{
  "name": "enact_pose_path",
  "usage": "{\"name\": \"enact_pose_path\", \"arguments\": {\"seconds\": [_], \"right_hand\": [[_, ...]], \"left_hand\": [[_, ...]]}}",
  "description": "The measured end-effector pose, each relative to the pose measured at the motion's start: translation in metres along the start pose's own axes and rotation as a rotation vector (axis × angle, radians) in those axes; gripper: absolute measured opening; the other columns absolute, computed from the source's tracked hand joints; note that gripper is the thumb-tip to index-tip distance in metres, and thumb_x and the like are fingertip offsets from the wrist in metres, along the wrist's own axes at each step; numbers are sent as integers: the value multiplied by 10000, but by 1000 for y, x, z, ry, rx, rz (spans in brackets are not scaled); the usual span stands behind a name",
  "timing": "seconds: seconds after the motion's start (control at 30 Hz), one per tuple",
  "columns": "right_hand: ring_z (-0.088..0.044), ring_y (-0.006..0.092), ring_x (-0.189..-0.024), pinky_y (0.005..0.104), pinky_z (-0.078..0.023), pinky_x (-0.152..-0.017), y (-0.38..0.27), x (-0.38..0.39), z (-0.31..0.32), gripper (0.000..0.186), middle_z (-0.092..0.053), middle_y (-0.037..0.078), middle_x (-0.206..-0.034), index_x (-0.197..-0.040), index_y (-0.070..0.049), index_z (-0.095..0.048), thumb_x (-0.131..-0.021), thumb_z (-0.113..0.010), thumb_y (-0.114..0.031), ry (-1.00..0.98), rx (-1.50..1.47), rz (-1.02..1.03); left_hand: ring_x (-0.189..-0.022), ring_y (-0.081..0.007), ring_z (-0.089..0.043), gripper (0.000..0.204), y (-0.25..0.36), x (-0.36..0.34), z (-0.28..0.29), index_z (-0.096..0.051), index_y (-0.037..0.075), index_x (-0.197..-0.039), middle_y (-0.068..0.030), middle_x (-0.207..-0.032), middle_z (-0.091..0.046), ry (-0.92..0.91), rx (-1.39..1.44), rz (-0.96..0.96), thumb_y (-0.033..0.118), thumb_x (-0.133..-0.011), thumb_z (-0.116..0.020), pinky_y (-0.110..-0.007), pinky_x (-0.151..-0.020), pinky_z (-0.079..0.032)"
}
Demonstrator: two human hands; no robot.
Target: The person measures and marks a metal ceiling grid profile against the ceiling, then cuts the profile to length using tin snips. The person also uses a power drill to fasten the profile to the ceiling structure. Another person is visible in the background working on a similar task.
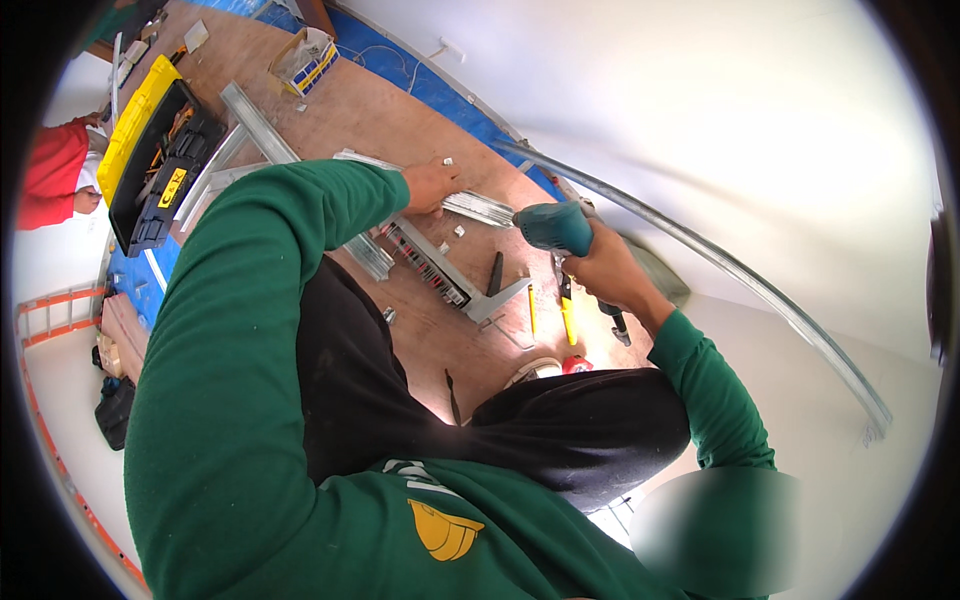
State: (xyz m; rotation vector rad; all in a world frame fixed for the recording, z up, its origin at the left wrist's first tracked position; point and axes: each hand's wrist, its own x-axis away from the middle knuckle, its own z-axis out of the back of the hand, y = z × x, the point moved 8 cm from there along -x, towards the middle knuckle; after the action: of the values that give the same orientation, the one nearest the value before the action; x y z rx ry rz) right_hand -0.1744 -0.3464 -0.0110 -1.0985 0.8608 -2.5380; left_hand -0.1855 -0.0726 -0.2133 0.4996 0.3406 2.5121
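Note:
My left hand (432,188) has its fingers closed over a ribbed silver metal channel (480,208) lying on the brown floor covering. My right hand (615,265) grips a teal power drill (558,230), held sideways with its nose to the left. That nose is at the channel's right end; whether it touches cannot be made out. Just below the channel lies a long grey tool (430,265) with red and dark markings and a flared end. Nearer my knees are a yellow pencil (532,310), a yellow-handled tool (568,312) and a small red object (577,365).
A long curved metal channel (700,215) leans along the white wall at right. To the left stands an opened yellow-and-black toolbox (140,150), near a person in a red sleeve (58,165). More metal channels (260,125), a small carton (305,65) and an orange ladder (62,298) are around.

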Motion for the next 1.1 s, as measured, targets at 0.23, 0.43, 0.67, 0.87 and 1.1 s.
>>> {"name": "enact_pose_path", "arguments": {"seconds": [0.23,0.43,0.67,0.87,1.1], "right_hand": [[-747,407,-977,482,-575,-920,-6,-2,1,499,-743,278,-1051,-1305,77,-626,-858,-727,-119,36,90,32],[-726,436,-1100,483,-550,-1001,5,-5,1,496,-742,298,-1150,-1303,60,-644,-846,-727,-113,34,130,28],[-771,472,-1057,527,-586,-945,-9,-7,-2,463,-752,348,-1097,-1288,67,-627,-870,-679,-126,54,116,178],[-786,466,-934,525,-600,-855,-20,2,5,427,-753,336,-1035,-1261,57,-623,-871,-699,-101,54,116,120],[-726,472,-1138,489,-550,-1016,-12,2,4,525,-735,309,-1152,-1306,43,-627,-807,-719,-89,17,80,37]], "left_hand": [[-1338,-452,-590,913,3,0,2,-502,140,-1650,-168,-1465,-613,-11,-30,-4,218,-842,-919,-503,-1150,-513],[-1389,-449,-569,861,0,-3,-3,-553,135,-1618,-177,-1478,-614,-21,3,18,233,-845,-919,-507,-1200,-471],[-1375,-430,-606,806,-3,-2,-13,-619,148,-1566,-185,-1450,-650,21,49,-13,264,-833,-934,-536,-1162,-506],[-1374,-413,-590,810,0,-5,-6,-621,135,-1541,-142,-1461,-612,-37,-18,33,258,-810,-949,-524,-1092,-583],[-1341,-418,-605,819,1,-5,-5,-607,158,-1547,-135,-1459,-593,-14,-39,38,260,-807,-943,-540,-1019,-619]]}}
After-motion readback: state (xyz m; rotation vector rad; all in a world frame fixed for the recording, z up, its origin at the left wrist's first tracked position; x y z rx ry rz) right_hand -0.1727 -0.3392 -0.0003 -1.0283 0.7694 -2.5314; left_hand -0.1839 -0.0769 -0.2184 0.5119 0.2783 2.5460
